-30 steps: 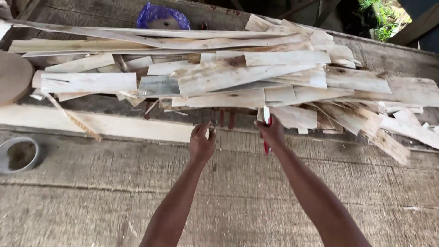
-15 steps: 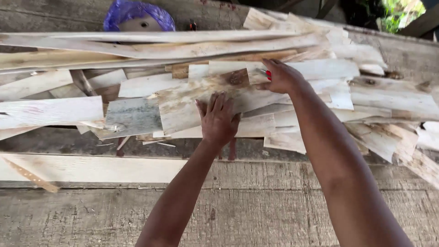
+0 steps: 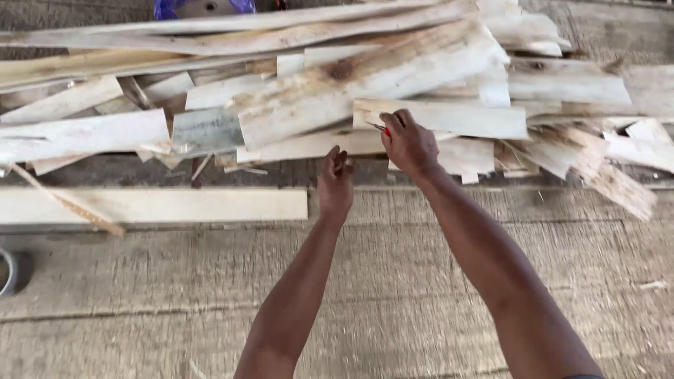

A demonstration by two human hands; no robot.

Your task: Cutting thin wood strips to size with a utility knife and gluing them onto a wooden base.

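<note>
A heap of pale rough wood offcuts (image 3: 365, 84) lies across the concrete floor in the head view. My right hand (image 3: 409, 144) rests on the near edge of a short flat board (image 3: 449, 118) in the heap, fingers closed around a small red tool (image 3: 385, 130) whose thin tip points left. My left hand (image 3: 335, 184) sits just below a thin pale strip (image 3: 302, 147) at the front of the heap, with its fingers loosely extended and nothing in it. Whether it touches the strip I cannot tell.
A long pale plank (image 3: 154, 205) lies on the floor to the left, in front of the heap, with a thin splinter (image 3: 67, 202) across it. A blue bag (image 3: 168, 7) shows behind the pile. A grey round container (image 3: 10, 270) sits at the left edge.
My right hand came down from the top of the heap to the short board's near edge. My left hand slid down off the boards to the heap's front. The view shifted left.
</note>
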